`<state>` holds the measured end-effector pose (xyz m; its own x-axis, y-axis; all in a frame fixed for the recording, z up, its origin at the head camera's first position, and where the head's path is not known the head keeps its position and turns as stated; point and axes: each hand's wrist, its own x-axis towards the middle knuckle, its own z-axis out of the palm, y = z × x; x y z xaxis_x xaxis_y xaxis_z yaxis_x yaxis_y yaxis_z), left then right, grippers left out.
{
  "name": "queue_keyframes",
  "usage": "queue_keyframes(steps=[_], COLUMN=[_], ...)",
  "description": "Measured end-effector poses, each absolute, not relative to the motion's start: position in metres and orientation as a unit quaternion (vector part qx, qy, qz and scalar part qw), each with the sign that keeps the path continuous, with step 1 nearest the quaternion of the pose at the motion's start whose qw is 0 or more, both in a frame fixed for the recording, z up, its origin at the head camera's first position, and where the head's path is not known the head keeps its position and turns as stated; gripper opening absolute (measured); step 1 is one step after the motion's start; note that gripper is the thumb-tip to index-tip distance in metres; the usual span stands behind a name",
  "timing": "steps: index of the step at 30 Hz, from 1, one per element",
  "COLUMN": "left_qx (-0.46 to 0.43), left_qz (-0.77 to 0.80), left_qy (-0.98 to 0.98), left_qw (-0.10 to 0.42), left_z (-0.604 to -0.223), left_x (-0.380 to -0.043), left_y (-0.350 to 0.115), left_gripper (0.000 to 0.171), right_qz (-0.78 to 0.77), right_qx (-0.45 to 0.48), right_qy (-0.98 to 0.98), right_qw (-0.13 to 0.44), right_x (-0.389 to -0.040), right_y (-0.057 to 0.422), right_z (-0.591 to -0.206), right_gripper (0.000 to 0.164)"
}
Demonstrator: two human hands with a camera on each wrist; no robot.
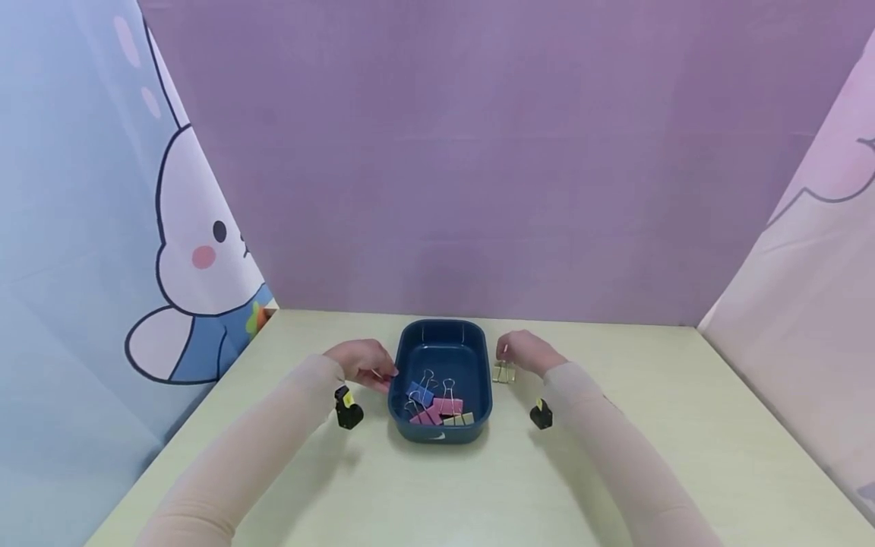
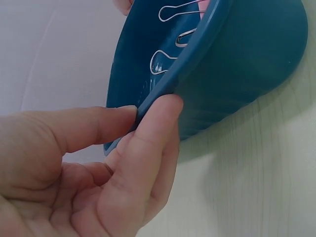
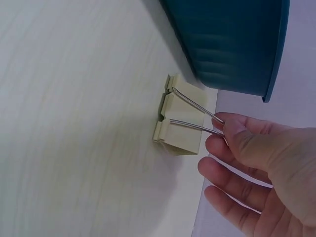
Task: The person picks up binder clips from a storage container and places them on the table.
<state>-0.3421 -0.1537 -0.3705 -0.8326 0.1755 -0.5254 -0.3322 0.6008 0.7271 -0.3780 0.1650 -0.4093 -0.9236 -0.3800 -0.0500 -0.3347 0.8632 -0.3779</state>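
Observation:
A dark blue bin (image 1: 440, 434) stands on the table with several binder clips inside: a blue clip (image 1: 420, 393), pink clips (image 1: 448, 406) and a yellow clip (image 1: 459, 419). My left hand (image 1: 365, 363) pinches the bin's left rim, thumb inside and fingers outside, as the left wrist view shows. To the right of the bin, my right hand (image 1: 529, 352) pinches the wire handle of a pale yellow binder clip (image 3: 182, 116) between thumb and index finger. That clip hangs close over the table beside the bin's wall (image 3: 222, 49). The other right fingers are loosely bent.
The pale table (image 1: 683, 425) reaches to a purple backdrop (image 1: 478, 167) behind the bin. A curtain with a cartoon rabbit (image 1: 198, 228) hangs at the left, and a pink and white curtain (image 1: 807, 289) at the right. Small black wrist cameras (image 1: 349, 410) sit below both wrists.

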Motion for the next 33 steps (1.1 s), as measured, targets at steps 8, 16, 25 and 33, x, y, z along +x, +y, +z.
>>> queue_keyframes(steps=[8,16,25,33], left_qx=[-0.05,-0.049,-0.051,-0.049], left_qz=[0.441,0.439,0.434,0.442], left_qy=[0.849,0.851,0.853,0.85], left_qw=[0.287,0.283,0.284,0.284], left_z=[-0.37,-0.369,-0.369,-0.371], left_x=[-0.343,-0.342,-0.343,-0.345], left_y=[-0.156,-0.157,-0.155,-0.153], left_gripper=[0.024,0.025,0.026,0.024], right_qz=[-0.156,-0.137,-0.132,-0.169], right_qx=[-0.199,-0.309,-0.344,-0.305], right_qy=[0.966,0.94,0.925,0.935], right_qw=[-0.042,0.05,0.092,0.065], right_x=[-0.368,-0.339,-0.33,-0.333], right_y=[0.137,0.082,0.073,0.086], right_z=[-0.393,-0.381,-0.389,-0.367], right_gripper=[0.031,0.027,0.009,0.008])
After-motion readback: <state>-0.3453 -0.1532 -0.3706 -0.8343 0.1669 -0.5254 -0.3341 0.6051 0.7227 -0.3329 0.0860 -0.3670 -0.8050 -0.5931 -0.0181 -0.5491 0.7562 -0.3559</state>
